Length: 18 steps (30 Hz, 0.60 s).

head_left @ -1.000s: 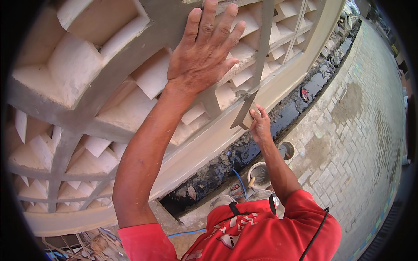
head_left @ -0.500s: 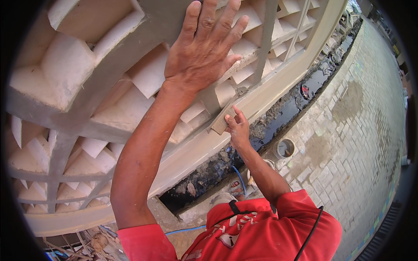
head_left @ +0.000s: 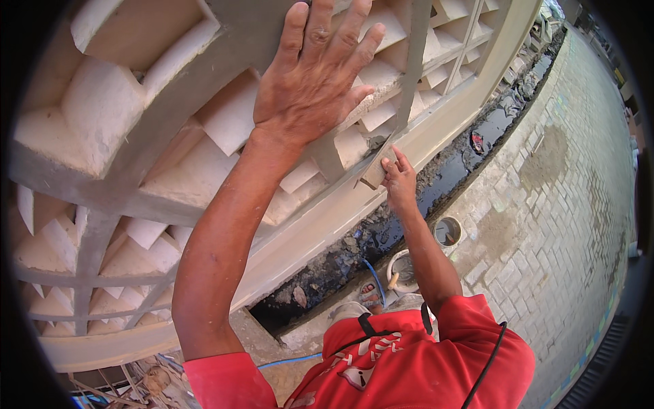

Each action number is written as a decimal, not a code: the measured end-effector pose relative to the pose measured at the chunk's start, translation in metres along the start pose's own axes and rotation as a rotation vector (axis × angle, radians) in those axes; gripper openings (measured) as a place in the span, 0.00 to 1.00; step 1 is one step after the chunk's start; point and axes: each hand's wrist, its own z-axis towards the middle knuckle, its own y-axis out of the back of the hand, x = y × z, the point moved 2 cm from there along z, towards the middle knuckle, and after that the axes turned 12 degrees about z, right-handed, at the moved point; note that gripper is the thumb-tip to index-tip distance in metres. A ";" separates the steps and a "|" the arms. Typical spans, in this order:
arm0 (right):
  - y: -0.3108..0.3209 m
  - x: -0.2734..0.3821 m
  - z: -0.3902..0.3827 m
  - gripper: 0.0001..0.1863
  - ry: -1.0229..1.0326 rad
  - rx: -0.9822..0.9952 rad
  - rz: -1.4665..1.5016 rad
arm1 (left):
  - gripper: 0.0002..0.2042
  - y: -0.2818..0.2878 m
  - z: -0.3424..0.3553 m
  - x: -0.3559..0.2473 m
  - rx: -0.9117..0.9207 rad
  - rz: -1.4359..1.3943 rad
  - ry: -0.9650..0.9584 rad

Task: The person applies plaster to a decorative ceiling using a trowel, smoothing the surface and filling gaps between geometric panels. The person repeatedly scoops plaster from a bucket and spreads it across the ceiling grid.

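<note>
My left hand (head_left: 300, 95) lies spread against the grey concrete lattice (head_left: 225, 82) of a wall, fingers apart and holding nothing. Lower and farther right, my right hand (head_left: 402, 183) grips a thin, flat tan-grey plate (head_left: 374, 174), thumb and fingers along its edge. I cannot make out exactly what kind of tool the plate is. It sits against the smooth cream ledge (head_left: 436, 142) below the lattice. Angular pale blocks (head_left: 231, 116) fill the openings of the lattice.
A ditch with dark water (head_left: 443, 178) and rubble runs along the wall's foot. Beside it stand a small bucket (head_left: 447, 232) and a larger pale bucket (head_left: 403, 269), partly behind my right forearm. A blue hose (head_left: 375, 276) lies near my foot. Brick paving (head_left: 524, 245) spreads to the right.
My right hand has slid up and to the right along the ledge with the flat plate, which has turned somewhat. More of the larger bucket shows. My left hand has barely shifted.
</note>
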 end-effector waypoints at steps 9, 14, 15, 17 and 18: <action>-0.024 -0.052 -0.063 0.32 -0.082 0.085 -0.061 | 0.37 -0.005 -0.001 -0.003 -0.096 -0.049 0.048; 0.004 -0.020 -0.050 0.32 0.018 0.011 -0.037 | 0.36 -0.009 -0.002 -0.001 -0.090 -0.060 0.031; 0.004 -0.014 -0.041 0.31 0.050 -0.019 0.028 | 0.36 -0.009 -0.002 -0.001 -0.084 -0.067 0.028; 0.000 -0.003 -0.024 0.31 0.044 -0.017 0.053 | 0.36 -0.004 -0.002 0.001 -0.044 -0.047 0.019; -0.002 -0.001 -0.020 0.31 0.041 -0.015 0.066 | 0.36 -0.002 -0.002 0.001 -0.024 -0.036 0.015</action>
